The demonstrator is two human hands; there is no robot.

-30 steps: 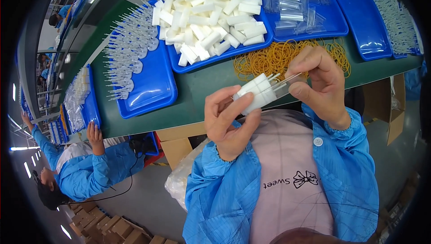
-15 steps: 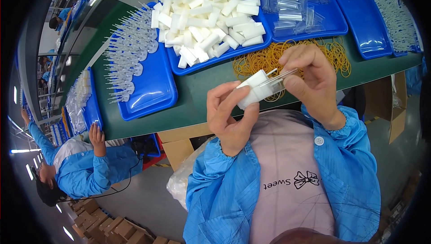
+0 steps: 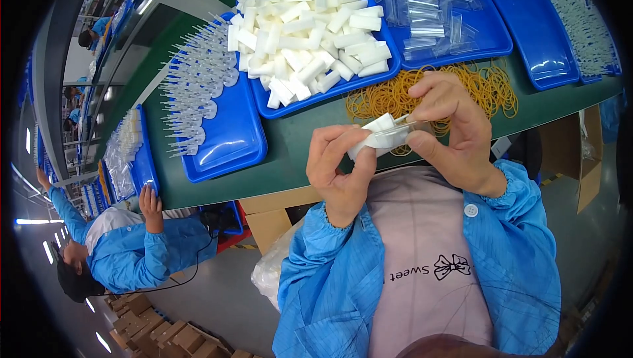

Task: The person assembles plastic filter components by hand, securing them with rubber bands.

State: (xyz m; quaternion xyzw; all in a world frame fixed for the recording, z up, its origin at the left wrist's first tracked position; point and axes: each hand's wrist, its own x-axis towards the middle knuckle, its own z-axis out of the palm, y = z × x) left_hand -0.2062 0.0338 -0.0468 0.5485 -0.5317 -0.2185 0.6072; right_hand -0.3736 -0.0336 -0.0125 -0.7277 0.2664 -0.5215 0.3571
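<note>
Above the near edge of the table, my left hand (image 3: 339, 172) pinches a white block (image 3: 379, 139) between thumb and fingers. A thin white stem sticks up beside the block's right end. My right hand (image 3: 458, 135) grips a clear plastic sleeve (image 3: 410, 126) between thumb and fingertips. The sleeve overlaps the block's right part; how far it encloses the block is hard to make out. Behind my hands lies a pile of yellow-brown rubber bands (image 3: 491, 91).
A blue tray heaped with white blocks (image 3: 310, 35) stands at the back, beside a blue tray of clear plastic sleeves (image 3: 432, 18). Rows of thin-stemmed translucent parts (image 3: 198, 88) cover one side of the left blue tray (image 3: 231, 144). A co-worker's hand (image 3: 151, 208) rests at the table edge.
The clear sleeve and the white block have come closer, overlapping more. The block has tilted flatter. My right hand has shifted slightly left; the whole view has moved a little.
</note>
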